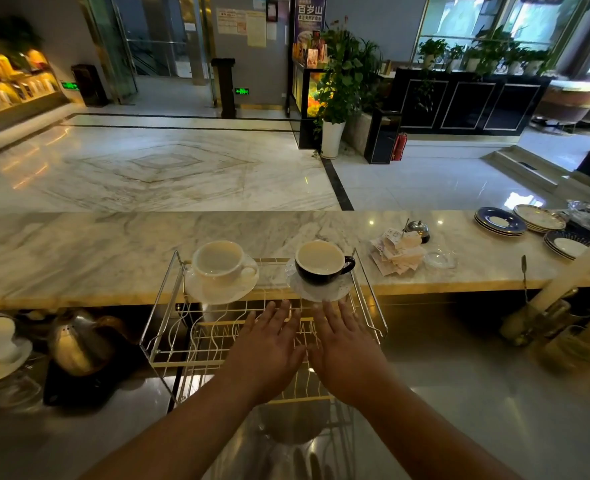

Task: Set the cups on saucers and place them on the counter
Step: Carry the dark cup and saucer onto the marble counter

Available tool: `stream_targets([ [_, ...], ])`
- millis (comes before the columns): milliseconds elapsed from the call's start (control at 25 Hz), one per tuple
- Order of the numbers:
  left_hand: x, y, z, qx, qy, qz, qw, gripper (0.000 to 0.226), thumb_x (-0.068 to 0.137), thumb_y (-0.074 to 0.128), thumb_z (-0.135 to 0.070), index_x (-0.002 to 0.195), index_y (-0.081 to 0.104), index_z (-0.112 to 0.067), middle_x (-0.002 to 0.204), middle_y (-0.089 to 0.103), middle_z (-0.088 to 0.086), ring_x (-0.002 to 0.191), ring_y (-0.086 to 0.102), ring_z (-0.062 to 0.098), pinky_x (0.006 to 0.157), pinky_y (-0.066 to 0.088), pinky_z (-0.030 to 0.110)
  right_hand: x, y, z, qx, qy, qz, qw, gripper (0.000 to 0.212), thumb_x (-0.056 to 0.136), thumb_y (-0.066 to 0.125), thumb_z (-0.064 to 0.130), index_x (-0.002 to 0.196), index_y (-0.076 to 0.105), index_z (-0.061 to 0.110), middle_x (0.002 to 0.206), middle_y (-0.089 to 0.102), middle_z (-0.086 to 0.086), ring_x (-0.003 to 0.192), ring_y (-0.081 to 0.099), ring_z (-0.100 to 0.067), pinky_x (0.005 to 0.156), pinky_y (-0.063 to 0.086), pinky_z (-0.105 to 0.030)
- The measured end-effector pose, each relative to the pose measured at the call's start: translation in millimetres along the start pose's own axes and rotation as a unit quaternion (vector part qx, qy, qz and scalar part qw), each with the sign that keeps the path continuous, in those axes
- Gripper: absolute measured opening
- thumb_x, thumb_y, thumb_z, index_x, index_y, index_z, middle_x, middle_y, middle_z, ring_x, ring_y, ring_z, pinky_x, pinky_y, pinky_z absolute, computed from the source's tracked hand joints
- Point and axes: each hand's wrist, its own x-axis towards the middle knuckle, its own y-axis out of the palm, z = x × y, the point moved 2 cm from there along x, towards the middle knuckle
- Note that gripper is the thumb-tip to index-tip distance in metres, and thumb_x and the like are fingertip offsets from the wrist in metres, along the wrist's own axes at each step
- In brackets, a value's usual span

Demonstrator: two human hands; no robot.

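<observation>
White cup (219,261) on white saucer (200,289) and dark cup (323,263) on pale saucer (335,291) are seen at the counter (113,244) edge, above a wire rack (189,341). Left hand (269,351) and right hand (345,355) are spread flat, nothing held. Ceramic is judged rigid, glossy, breakable; saucer rims are best gripped from both sides.

white cup (220,261): upright on white saucer (222,289), handle to right
black cup (323,262): upright on lacy white saucer (319,287), handle to right
saucers: at near edge of marble counter (96,251)
left hand (269,348): flat, fingers spread, empty, over wire rack (262,336)
right hand (345,351): flat, fingers spread, empty, beside left hand
counter right: receipts (395,252), call bell (418,230), plate stacks (499,221)
</observation>
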Motion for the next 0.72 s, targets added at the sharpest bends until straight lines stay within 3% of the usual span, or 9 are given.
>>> stream_targets([
  [160, -41, 8, 13, -0.011, -0.001, -0.016, 1.0, 0.081, 0.093, -0.002, -0.075, 0.163, 0.001, -0.034, 0.172, -0.009, -0.002, 0.16, -0.01, 0.02, 0.128, -0.007, 0.046, -31, 14, 25, 0.007, -0.043, -0.028, 0.999, 0.067, 0.1, 0.021, 0.059, 0.16, 0.003, 0.034, 0.169, -0.006, -0.003, 0.152, -0.024, -0.027, 0.125, -0.001, -0.055],
  [240, -66, 10, 20, -0.001, 0.01, -0.038, 0.999, 0.075, 0.097, 0.005, -0.072, 0.161, 0.001, -0.033, 0.172, -0.004, -0.001, 0.16, -0.007, 0.021, 0.13, -0.005, 0.045, -46, 24, 39, 0.005, -0.062, -0.027, 0.998, 0.067, 0.101, 0.023, 0.06, 0.16, 0.001, 0.037, 0.17, -0.005, -0.002, 0.152, -0.025, -0.025, 0.123, -0.002, -0.055],
  [440, -128, 28, 34, -0.004, 0.01, -0.085, 0.996, 0.068, 0.104, 0.029, -0.062, 0.163, 0.025, -0.029, 0.174, 0.01, 0.004, 0.161, 0.004, 0.022, 0.127, 0.004, 0.051, -82, 43, 71, 0.003, -0.092, -0.039, 0.995, 0.07, 0.101, 0.032, 0.059, 0.162, 0.011, 0.029, 0.171, 0.005, -0.006, 0.156, -0.009, -0.03, 0.121, 0.004, -0.055],
  [720, -225, 102, 76, -0.012, -0.089, -0.011, 0.996, 0.071, 0.104, 0.027, -0.066, 0.165, 0.016, -0.032, 0.176, 0.004, 0.002, 0.161, -0.004, 0.021, 0.125, 0.005, 0.052, -131, 110, 114, 0.033, -0.119, 0.046, 0.991, 0.068, 0.101, 0.033, 0.057, 0.159, 0.01, 0.032, 0.169, 0.008, -0.005, 0.156, 0.002, -0.032, 0.12, 0.002, -0.051],
])
